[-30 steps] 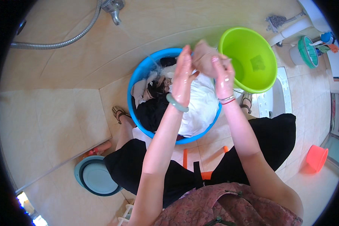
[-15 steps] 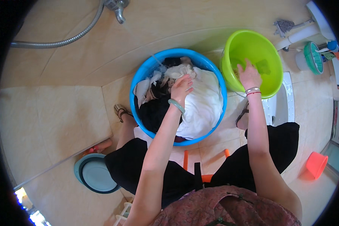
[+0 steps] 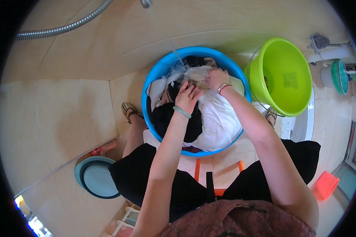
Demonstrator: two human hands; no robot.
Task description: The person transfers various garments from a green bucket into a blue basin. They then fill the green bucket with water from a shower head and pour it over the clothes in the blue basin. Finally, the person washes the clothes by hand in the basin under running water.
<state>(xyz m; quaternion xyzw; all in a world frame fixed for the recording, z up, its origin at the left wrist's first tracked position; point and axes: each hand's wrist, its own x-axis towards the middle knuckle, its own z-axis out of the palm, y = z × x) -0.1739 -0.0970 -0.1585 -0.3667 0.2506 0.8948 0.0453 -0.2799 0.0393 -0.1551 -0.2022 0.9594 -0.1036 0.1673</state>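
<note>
A blue tub point(image 3: 226, 63) between my feet is full of wet laundry. Inside it lie a large white cloth point(image 3: 221, 118), black cloth point(image 3: 174, 122) and pale, beige pieces. Water falls onto the far part of the pile. My left hand point(image 3: 188, 98), with a pale green bangle, rests on the laundry with its fingers spread. Just to its right, my right hand point(image 3: 217, 79) has its fingers curled into a beige cloth point(image 3: 201, 83); its fingertips are partly hidden.
A lime-green bucket point(image 3: 281, 59) with a wire handle stands right of the tub. Above hangs a metal shower hose point(image 3: 63, 29) near a tap spout point(image 3: 146, 3). A grey-blue basin point(image 3: 101, 179) lies lower left, an orange-red bucket point(image 3: 327, 185) lower right.
My right hand has left the green bucket and come down onto the laundry in the blue tub. My left hand has moved slightly lower, its fingers spreading. The view has shifted a little.
</note>
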